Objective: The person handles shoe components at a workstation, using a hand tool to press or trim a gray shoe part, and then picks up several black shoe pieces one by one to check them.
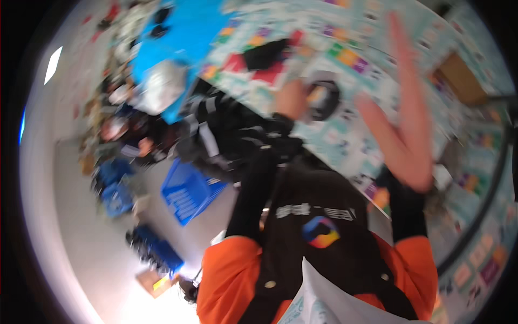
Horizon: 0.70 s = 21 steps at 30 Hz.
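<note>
My left hand reaches over the patterned table and is closed at the near side of a dark ring-shaped roll, which looks like a roll of tape. Motion blur hides just how the fingers lie on it. To the right, my right hand is raised above the table with fingers stretched and thumb apart, holding nothing. Beyond my left hand lies a black folded piece on something red, both smeared by motion.
A brown cardboard piece lies at the right. Black strapped bags or garments crowd the table's left edge. Farther left are a white bag on a blue surface, a blue basket on the floor, and a person's hand.
</note>
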Each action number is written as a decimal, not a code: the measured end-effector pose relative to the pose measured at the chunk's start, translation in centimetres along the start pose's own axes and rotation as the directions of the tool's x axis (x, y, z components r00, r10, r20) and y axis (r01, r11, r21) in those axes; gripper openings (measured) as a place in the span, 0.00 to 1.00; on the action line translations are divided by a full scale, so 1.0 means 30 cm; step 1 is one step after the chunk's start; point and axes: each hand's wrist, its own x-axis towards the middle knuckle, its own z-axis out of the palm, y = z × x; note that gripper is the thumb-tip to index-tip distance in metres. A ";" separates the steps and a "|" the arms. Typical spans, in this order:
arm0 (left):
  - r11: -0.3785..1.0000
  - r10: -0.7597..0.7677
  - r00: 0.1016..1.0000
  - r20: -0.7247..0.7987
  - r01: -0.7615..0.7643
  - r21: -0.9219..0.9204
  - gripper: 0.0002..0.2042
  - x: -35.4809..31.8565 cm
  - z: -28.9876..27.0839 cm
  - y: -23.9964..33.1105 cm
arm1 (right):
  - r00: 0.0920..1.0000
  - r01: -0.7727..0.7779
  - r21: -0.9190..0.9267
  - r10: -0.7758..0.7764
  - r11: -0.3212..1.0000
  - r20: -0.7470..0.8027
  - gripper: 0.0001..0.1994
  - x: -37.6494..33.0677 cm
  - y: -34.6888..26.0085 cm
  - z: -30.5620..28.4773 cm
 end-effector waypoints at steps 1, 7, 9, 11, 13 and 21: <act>0.977 -0.054 0.999 0.000 0.053 -0.209 0.10 0.049 0.004 0.082 | 0.997 -0.077 -0.209 0.074 0.975 -0.019 0.38 -0.049 0.126 -0.046; 0.976 0.119 0.992 -0.040 -0.124 -0.181 0.09 0.075 -0.056 0.347 | 0.407 -0.676 -0.657 0.912 0.335 0.046 0.31 -0.684 0.854 -0.132; 0.964 0.178 0.984 -0.009 -0.176 -0.200 0.08 0.096 -0.006 0.358 | 0.385 -0.590 -0.798 0.911 0.119 -0.148 0.32 -1.046 1.027 -0.069; 0.955 0.200 0.980 0.011 -0.192 -0.225 0.08 0.070 0.084 0.353 | 0.451 -0.373 -0.928 0.877 0.015 -0.167 0.41 -1.212 1.066 0.001; 0.961 0.221 0.970 0.097 -0.199 -0.192 0.07 0.091 0.151 0.403 | 0.500 -0.433 -0.901 0.821 -0.040 -0.276 0.43 -1.347 1.112 -0.009; 0.953 0.245 0.966 0.086 -0.224 -0.205 0.07 0.121 0.161 0.488 | 0.468 -0.429 -0.900 0.832 -0.080 -0.297 0.21 -1.220 1.091 0.001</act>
